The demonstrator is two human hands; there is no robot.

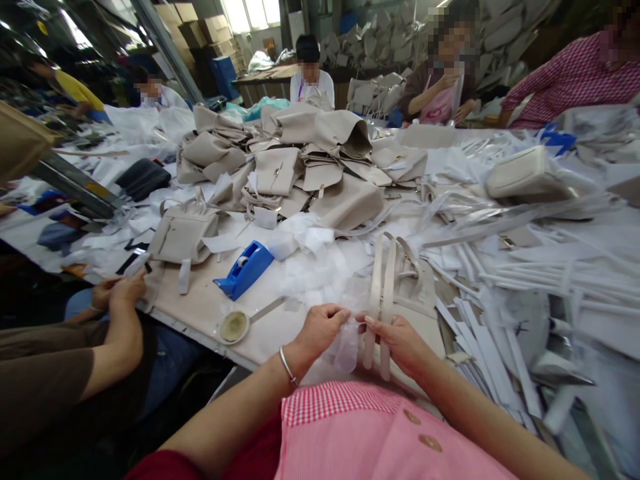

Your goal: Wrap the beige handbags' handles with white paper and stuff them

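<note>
A beige bag [415, 293] with two long straps [383, 280] lies on the table just in front of me. My left hand [323, 328], with a bangle on its wrist, pinches a piece of thin translucent wrapping [345, 348] left of the straps. My right hand [395, 337] is closed at the lower part of the straps, thumb and forefinger pressed together near the edge of the wrapping. Both hands are close together, fingertips a small gap apart. What lies under my right fingers is partly hidden.
A blue tape dispenser [246, 270] and a round dish [234, 327] stand left of my hands. Beige bags [345, 200] are heaped behind. White strips [480, 347] lie right. A person's hands [123, 290] are at the left edge; several people sit across the table.
</note>
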